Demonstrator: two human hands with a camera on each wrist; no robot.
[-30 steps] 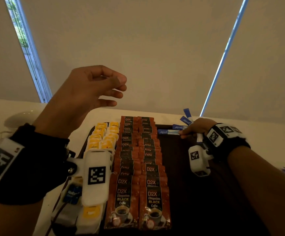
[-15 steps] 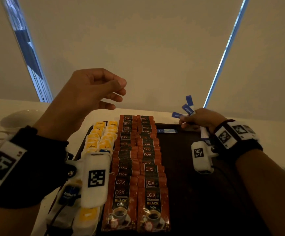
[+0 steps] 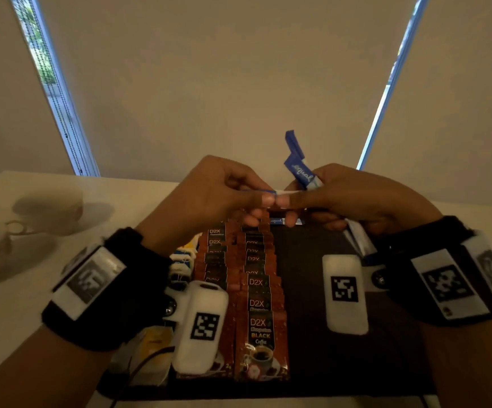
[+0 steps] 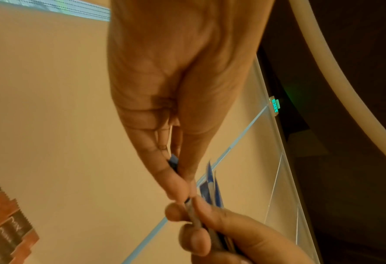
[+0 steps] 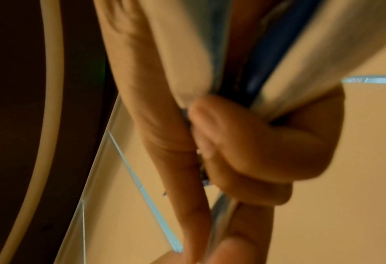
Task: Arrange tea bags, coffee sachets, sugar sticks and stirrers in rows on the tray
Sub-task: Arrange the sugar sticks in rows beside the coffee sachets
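Blue-and-white paper sugar sticks [image 3: 299, 172] were bunched in the right hand [image 3: 362, 198], fingers curled round them, while the left hand [image 3: 209, 195] pinched the end of one stick [image 3: 261, 192], probably to draw it free for laying singly. Both hands met above the far edge of the dark rectangular tray [image 3: 342, 357]. One stick [image 3: 277, 220] lay there already, beside two rows of red-brown coffee sachets [image 3: 256, 304] and yellow tea bags [image 3: 180, 260]. White cups [image 3: 47, 210] stood on the pale tabletop [image 3: 9, 319], well apart.
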